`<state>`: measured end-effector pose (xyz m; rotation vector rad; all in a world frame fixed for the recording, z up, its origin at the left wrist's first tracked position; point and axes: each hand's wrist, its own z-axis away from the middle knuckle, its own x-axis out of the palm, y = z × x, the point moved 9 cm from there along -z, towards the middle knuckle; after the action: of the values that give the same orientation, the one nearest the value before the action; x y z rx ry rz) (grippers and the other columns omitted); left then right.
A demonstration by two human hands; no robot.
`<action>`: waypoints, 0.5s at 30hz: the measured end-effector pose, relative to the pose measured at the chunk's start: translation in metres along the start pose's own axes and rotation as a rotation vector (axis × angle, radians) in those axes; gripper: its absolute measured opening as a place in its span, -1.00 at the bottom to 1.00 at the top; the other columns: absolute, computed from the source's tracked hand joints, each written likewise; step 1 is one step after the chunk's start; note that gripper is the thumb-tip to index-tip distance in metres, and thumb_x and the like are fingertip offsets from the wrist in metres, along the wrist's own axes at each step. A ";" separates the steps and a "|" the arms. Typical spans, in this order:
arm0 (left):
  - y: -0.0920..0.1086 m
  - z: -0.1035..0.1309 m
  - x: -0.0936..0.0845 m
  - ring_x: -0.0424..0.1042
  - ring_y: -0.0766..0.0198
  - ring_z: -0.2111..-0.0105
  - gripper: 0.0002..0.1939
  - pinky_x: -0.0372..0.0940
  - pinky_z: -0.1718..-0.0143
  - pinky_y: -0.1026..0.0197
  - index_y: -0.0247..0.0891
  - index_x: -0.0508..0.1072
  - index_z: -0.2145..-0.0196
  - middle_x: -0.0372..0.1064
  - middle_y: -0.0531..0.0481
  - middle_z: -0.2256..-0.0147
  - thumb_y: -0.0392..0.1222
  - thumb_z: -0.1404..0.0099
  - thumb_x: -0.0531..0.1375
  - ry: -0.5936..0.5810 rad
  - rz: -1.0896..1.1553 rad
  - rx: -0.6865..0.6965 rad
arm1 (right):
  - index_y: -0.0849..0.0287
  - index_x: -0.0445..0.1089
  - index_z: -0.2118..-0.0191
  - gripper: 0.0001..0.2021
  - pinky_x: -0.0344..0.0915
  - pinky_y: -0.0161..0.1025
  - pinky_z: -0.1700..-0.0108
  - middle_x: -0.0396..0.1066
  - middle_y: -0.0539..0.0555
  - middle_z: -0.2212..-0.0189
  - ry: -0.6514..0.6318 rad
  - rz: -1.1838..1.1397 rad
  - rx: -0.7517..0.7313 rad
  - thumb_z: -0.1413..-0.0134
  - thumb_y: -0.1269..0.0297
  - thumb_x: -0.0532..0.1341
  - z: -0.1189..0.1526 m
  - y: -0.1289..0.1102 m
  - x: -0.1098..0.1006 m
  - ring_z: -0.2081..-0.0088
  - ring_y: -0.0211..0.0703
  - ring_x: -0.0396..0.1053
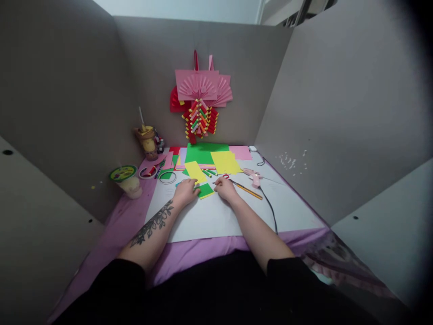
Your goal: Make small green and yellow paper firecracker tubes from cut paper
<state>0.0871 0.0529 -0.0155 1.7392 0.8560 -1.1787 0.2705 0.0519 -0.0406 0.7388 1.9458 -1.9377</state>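
My left hand (pixel 186 192) rests on the white board with fingers apart. Its fingertips touch the left edge of a small green paper (pixel 205 190), which has a thin yellow strip along its lower edge. At the right of that paper is my right hand (pixel 226 188), its fingers pinched together. A small dark tip pokes out of them, too small to name. Just behind both hands lies a yellow paper strip (pixel 195 171). Several green paper rolls (pixel 210 173) are beside it. Scissors with red handles (pixel 226 176) lie partly hidden behind my right hand.
Right of my hands are an orange cutter or pencil (pixel 248 190) and a pink glue gun (pixel 254 177) with a black cord. Coloured sheets (pixel 207 154) lie at the back. Tape roll (pixel 148 172) and drink cups (pixel 126 181) stand left. Paper firecracker decorations (pixel 199 118) hang on the grey partition.
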 end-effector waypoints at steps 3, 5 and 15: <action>-0.002 -0.004 0.005 0.34 0.00 0.05 -0.50 0.20 0.03 0.08 -0.29 0.34 -0.07 0.41 -0.22 0.09 -0.04 -0.22 0.15 -0.004 0.025 -0.037 | 0.13 0.29 0.43 -0.81 0.15 -0.33 0.40 0.36 -0.06 0.56 -0.014 -0.034 0.004 0.28 0.52 0.14 0.002 -0.003 0.001 0.45 -0.20 0.32; -0.003 -0.006 0.008 0.37 0.03 0.09 -0.50 0.21 0.05 0.10 -0.29 0.34 -0.07 0.43 -0.18 0.14 -0.08 -0.19 0.16 -0.014 0.074 -0.052 | 0.13 0.29 0.43 -0.81 0.15 -0.33 0.40 0.36 -0.07 0.56 -0.024 -0.041 0.013 0.28 0.51 0.15 0.003 -0.004 0.002 0.46 -0.20 0.32; -0.026 -0.006 -0.011 0.37 0.19 0.27 -0.85 0.22 0.22 0.21 -0.23 0.44 0.33 0.44 -0.05 0.29 -0.22 -0.19 0.08 0.220 0.360 -0.163 | 0.14 0.33 0.33 -0.83 0.19 -0.32 0.36 0.37 -0.03 0.47 0.054 -0.127 -0.013 0.14 0.46 0.12 -0.005 0.001 0.001 0.40 -0.21 0.33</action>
<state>0.0634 0.0682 -0.0102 1.8152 0.7049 -0.6724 0.2708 0.0566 -0.0421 0.6862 2.0822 -1.9945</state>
